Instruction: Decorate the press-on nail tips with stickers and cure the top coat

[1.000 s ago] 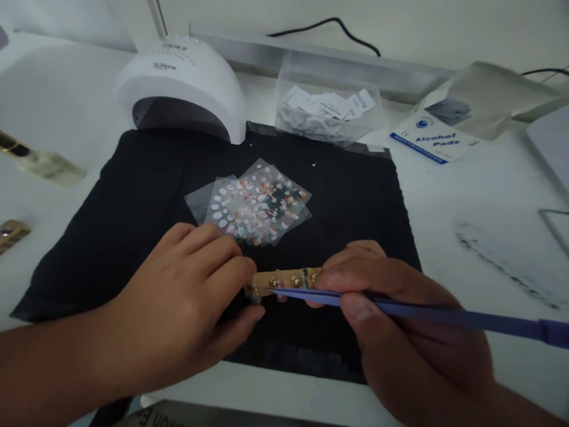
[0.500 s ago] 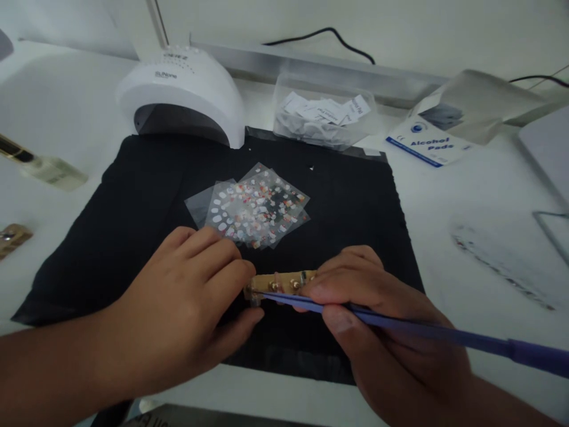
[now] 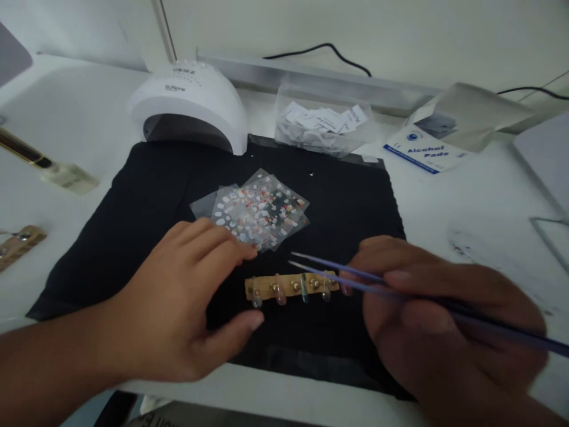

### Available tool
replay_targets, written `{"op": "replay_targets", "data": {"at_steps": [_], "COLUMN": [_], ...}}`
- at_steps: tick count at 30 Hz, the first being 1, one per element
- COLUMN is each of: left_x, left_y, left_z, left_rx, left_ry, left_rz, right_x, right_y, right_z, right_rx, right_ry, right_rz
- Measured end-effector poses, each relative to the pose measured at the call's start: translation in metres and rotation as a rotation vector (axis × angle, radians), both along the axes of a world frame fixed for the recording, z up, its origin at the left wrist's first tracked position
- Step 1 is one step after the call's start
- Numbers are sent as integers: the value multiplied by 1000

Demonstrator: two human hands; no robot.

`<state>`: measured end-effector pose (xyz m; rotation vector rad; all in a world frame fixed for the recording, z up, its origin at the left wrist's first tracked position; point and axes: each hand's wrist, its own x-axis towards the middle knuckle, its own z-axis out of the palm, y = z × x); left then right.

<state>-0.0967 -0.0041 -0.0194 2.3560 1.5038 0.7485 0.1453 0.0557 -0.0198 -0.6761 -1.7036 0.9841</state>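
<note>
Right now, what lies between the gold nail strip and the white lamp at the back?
In the head view, the fanned stack of clear sticker sheets lies on the black mat between the nail strip and the lamp; the rest is bare mat.

White table (image 3: 466, 196), pale wall (image 3: 400, 29) behind, soft even light

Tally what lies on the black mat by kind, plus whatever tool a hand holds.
Wooden strip carrying nail tips: 1
Clear nail tips on that strip: about 5, blurred
Stack of nail sticker sheets: 1 stack, sheet count unclear
Purple tweezers, in the right hand: 1
Left hand holds nothing, beside the strip
Total: about 8 items
</note>
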Motion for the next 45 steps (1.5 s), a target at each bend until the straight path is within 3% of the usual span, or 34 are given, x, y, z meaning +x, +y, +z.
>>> {"op": "replay_targets", "data": {"at_steps": [6,11,16,29,39,45], "left_x": [-26,-28,-15,-12,-19,-23], "left_y": [23,38,43,44,48,43], "left_z": [-3,-13,-18,-22,-23,-28], "left_rx": [95,-23,-161,-149,-95,-74], "left_ry": [1,206,274,263,218,230], "left_rz": [253,453,568,551,428,497], "right_x": [-10,-11,-14,-4,-1,-2], "right_y": [13,14,20,12,9,6], "right_z": [-1,-1,-4,-1,-4,-3], "right_rx": [56,75,266,251,175,153], "right_ry": [193,219,328,285,252,255], "right_rz": [6,16,2,34,79,66]}}
